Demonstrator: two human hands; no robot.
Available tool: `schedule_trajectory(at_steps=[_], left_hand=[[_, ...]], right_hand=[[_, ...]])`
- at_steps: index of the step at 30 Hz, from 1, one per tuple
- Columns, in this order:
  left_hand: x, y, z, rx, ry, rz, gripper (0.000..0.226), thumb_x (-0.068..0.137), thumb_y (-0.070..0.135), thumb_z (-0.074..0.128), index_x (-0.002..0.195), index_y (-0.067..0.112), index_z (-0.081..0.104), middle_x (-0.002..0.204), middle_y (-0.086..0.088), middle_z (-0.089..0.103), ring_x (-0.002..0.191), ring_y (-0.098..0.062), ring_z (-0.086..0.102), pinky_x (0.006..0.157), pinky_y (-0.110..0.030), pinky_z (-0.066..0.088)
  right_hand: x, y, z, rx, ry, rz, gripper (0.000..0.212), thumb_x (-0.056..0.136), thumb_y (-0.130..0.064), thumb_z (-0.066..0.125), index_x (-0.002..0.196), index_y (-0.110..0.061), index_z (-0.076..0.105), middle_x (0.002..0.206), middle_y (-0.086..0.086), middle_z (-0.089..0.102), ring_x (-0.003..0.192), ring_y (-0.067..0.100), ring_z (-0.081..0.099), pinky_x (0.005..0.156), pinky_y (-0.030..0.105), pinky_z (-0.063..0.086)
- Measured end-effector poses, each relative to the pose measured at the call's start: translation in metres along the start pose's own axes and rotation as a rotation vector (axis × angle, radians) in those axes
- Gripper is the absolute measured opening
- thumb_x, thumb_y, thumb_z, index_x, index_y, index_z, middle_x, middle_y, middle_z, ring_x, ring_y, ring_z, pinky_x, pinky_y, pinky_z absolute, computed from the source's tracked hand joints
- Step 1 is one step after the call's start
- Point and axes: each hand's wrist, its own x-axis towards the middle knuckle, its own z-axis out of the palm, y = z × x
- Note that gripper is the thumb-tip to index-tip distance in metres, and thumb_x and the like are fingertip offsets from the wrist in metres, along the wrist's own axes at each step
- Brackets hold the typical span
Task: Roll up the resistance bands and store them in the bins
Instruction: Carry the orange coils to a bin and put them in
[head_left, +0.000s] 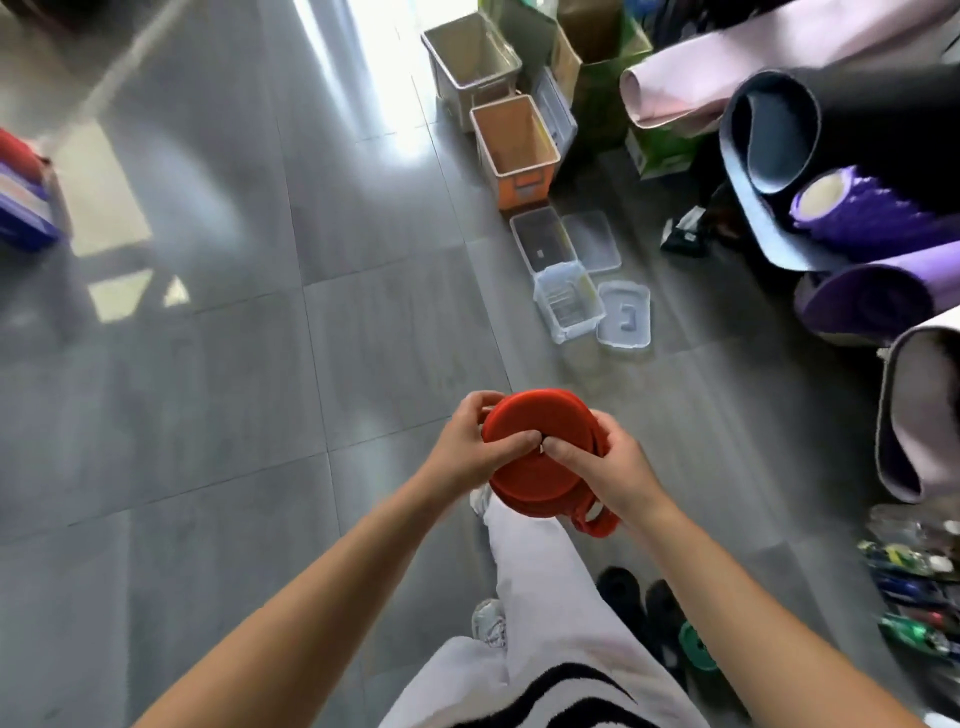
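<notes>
Red rubber is what you notice first: a red resistance band (535, 452) wound into a fat round coil, held up in the air in front of the person, over the grey floor (260, 364). Both hands grip it. The left hand (470, 447) curls its fingers over the far edge and presses its thumb on top. The right hand (605, 467) pinches the near right side, thumb on top too. The two thumbs almost meet in the middle of the coil. One loose end (595, 519) of the band hangs out under the right hand, so I think the rolling is nearly done but not quite. That last bit needs tucking in, or the coil may spring open. The bins wait farther off and to the right, in a row on the floor. Farthest is a beige bin (452, 83), then an orange bin (522, 189), then a clear box (519, 244), and nearest a small clear box (571, 330). Two clear lids (592, 241) lie beside the clear boxes. As far as I can see, no band shows inside any of them, so the storing part looks not yet started. Rolled mats (779, 135) are piled far to the right. Near the person's feet is a green round thing (696, 649). It may be another band, but it is too blurry to tell. So most of the job looks left to do: finish this roll, walk it over, and drop it in a bin.
</notes>
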Motion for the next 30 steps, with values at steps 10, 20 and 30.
schedule_trajectory(at_steps=[10, 20, 30], left_hand=[[0.220, 0.156, -0.150, 0.009, 0.052, -0.017, 0.047, 0.078, 0.020, 0.075, 0.115, 0.019, 0.047, 0.101, 0.001, 0.060, 0.088, -0.015, 0.063, 0.080, -0.045, 0.056], [0.386, 0.275, -0.291, -0.006, 0.095, 0.010, 0.054, 0.077, 0.021, 0.077, 0.122, 0.015, 0.047, 0.106, -0.005, 0.061, 0.089, -0.015, 0.064, 0.077, -0.043, 0.056], [0.592, 0.408, -0.466, 0.172, -0.009, -0.012, 0.055, 0.077, 0.025, 0.076, 0.123, 0.016, 0.047, 0.115, -0.011, 0.059, 0.101, -0.027, 0.064, 0.080, -0.052, 0.053]], right_hand=[[0.259, -0.167, 0.078, -0.005, -0.063, -0.051, 0.055, 0.065, -0.035, 0.082, 0.111, -0.017, 0.059, 0.102, 0.002, 0.069, 0.094, 0.015, 0.066, 0.078, 0.025, 0.053], [0.449, -0.316, 0.158, -0.017, -0.097, -0.123, 0.042, 0.073, -0.024, 0.079, 0.108, -0.019, 0.057, 0.093, -0.007, 0.066, 0.083, 0.005, 0.064, 0.065, 0.012, 0.051], [0.656, -0.462, 0.265, 0.040, -0.073, -0.092, 0.036, 0.076, -0.030, 0.075, 0.106, -0.025, 0.055, 0.096, -0.008, 0.065, 0.088, 0.007, 0.063, 0.068, 0.013, 0.050]])
